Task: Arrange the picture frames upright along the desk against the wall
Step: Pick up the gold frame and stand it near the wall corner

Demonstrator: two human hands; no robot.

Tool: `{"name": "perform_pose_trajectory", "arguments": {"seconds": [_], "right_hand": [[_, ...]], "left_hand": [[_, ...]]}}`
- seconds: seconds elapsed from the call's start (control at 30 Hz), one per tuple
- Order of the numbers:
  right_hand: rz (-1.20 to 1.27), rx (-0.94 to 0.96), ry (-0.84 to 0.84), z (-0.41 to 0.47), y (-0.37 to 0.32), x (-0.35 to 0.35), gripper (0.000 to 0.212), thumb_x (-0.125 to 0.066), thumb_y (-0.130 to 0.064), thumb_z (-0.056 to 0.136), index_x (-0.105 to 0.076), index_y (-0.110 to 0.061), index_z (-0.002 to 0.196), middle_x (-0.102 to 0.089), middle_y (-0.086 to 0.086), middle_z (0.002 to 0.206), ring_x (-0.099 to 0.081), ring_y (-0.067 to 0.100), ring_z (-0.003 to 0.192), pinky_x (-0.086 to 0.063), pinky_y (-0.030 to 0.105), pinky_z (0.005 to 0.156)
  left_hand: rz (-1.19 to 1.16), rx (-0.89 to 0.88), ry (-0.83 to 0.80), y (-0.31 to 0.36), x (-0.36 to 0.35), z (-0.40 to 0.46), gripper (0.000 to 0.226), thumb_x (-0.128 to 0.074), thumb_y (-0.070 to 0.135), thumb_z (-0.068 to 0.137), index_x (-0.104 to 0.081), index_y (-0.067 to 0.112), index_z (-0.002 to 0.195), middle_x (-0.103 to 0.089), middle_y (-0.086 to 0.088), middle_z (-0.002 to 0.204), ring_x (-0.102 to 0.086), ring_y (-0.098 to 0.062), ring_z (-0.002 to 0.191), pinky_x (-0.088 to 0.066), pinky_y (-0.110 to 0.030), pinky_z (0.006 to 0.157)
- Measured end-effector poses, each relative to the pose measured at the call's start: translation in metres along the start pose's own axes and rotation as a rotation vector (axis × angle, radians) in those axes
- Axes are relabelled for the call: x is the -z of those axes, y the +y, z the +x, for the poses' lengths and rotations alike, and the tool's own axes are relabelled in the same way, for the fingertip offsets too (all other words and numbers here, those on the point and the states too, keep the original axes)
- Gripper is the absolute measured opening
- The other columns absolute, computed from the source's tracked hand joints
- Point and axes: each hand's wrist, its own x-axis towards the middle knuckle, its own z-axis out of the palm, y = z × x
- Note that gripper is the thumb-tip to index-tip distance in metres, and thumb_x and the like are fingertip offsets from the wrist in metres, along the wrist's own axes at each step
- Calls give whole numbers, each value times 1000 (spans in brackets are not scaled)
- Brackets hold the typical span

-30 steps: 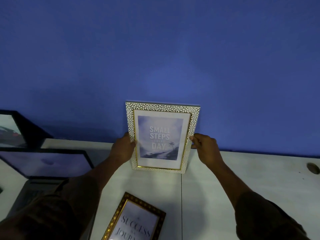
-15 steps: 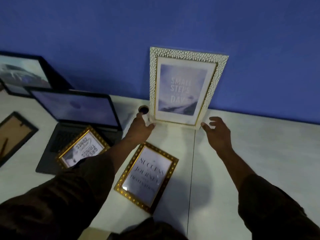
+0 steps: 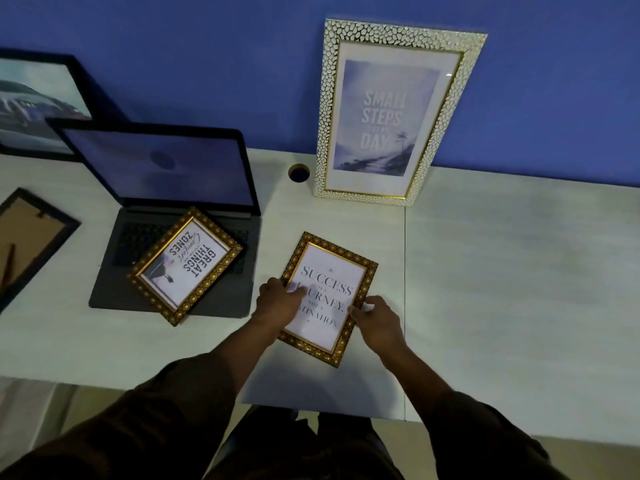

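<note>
A: Status of the hands?

B: The left hand lies on the left edge of the gold frame, thumb on the glass. The right hand pinches that frame's right edge between thumb and fingers. Whether the left hand's fingers curl under the edge cannot be told.

A: Position of the gold frame?

B: Flat on the white desk, face up, near the front edge, slightly rotated.

A: Other frames?

B: 1 white pebbled frame stands upright at the far side, leaning on the blue wall. 1 second gold frame lies on the keyboard of the open laptop. 1 black frame leans against the wall at far left. 1 dark frame lies face down at the left edge.
</note>
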Motion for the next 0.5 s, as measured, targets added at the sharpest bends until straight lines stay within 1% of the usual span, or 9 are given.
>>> {"name": "perform_pose_trajectory", "arguments": {"seconds": [0.07, 0.13, 0.2, 0.23, 0.3, 0.37, 0.4, 0.43, 0.5], "right_hand": [[86, -44, 55, -8, -9, -11, 41, -65, -42, 95, -54, -17, 126, -61, -2, 108, -62, 18, 95, -45, 29, 75], [133, -89, 109, -12, -12, -21, 40, -63, -45, 96, -54, -17, 123, -61, -1, 105, -62, 19, 92, -46, 30, 71], [110, -116, 145, -14, -11, -25, 37, -57, -48, 98, -60, -12, 109, -66, 2, 96, -63, 18, 82, -44, 28, 62], [88, -117, 157, -18, -11, -28, 39, -53, -48, 100, -63, -10, 99, -67, 3, 89, -61, 16, 74, -41, 27, 57], [37, -110, 182, -22, -8, -29, 42, -46, -42, 103, -63, -10, 80, -66, 4, 78, -58, 17, 65, -38, 27, 54], [-19, -67, 212, -26, -7, -31, 42, -45, -37, 102, -61, -11, 74, -67, 4, 74, -63, 23, 68, -43, 28, 57], [-37, -38, 232, -29, -9, -32, 41, -45, -37, 101, -61, -12, 74, -68, 5, 74, -66, 26, 71, -46, 31, 60], [-50, -6, 247, -33, -14, -31, 39, -46, -36, 101, -62, -11, 75, -69, 5, 75, -67, 27, 73, -48, 33, 62], [-86, 67, 280, -41, -27, -29, 39, -47, -36, 101, -63, -9, 77, -69, 7, 77, -65, 28, 74, -47, 35, 64]], "left_hand": [[-56, -5, -29, -1, 3, -4, 96, -59, 72, 55, -55, 11, 129, -58, -10, 126, -63, -31, 109, -56, -47, 93], [-102, 2, -70, 1, 12, -11, 83, -65, 63, 65, -54, 9, 127, -58, -9, 124, -62, -30, 109, -55, -46, 95], [-156, 5, -145, -2, 20, -15, 67, -69, 55, 71, -55, 10, 119, -61, -7, 118, -64, -28, 106, -55, -46, 96], [-191, 8, -184, -7, 26, -17, 72, -71, 56, 66, -59, 9, 120, -64, -6, 116, -67, -28, 104, -57, -46, 94], [-254, 52, -256, -14, 33, -22, 80, -72, 58, 58, -64, 12, 124, -72, -6, 111, -72, -29, 97, -60, -46, 87], [-294, 83, -329, -15, 42, -37, 59, -72, 48, 77, -65, 13, 125, -74, -6, 104, -74, -25, 89, -64, -35, 71], [-302, 84, -361, -16, 48, -45, 49, -67, 43, 88, -65, 13, 126, -74, -5, 102, -73, -20, 85, -61, -26, 59], [-305, 85, -378, -19, 51, -48, 45, -63, 41, 93, -64, 13, 128, -73, -4, 104, -70, -16, 82, -55, -23, 52], [-295, 84, -385, -24, 58, -57, 49, -61, 43, 95, -61, 12, 133, -71, -7, 116, -65, -11, 78, -44, -21, 51]]}}
